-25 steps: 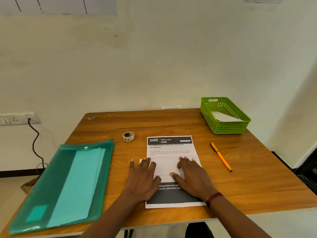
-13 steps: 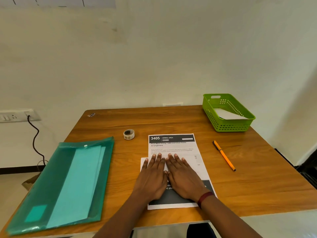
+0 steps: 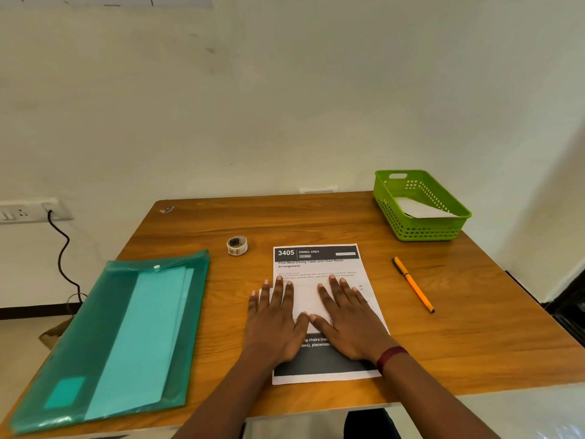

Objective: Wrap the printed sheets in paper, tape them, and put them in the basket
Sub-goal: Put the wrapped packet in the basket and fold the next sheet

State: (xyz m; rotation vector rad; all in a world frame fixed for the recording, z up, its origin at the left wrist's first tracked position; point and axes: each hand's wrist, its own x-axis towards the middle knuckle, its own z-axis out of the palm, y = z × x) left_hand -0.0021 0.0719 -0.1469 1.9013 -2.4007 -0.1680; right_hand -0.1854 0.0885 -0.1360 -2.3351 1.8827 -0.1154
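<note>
Printed sheet [image 3: 316, 267] flat on desk [image 3: 316, 217] near front edge, long axis running away from person, header at far end. Left hand [image 3: 275, 324], right hand [image 3: 348, 324] flat, fingers straight, thumbs touching, pressing white paper [image 3: 305, 296] lying crosswise on sheet. Basket [image 3: 421, 231] far right.

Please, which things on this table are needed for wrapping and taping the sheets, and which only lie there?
For the job: printed white sheet with black header; plain white paper under both hands; small white roll of tape; green plastic basket; left hand and right hand, pressing flat.
Lying about: orange pen; teal plastic folder; black cable at the wall socket.
</note>
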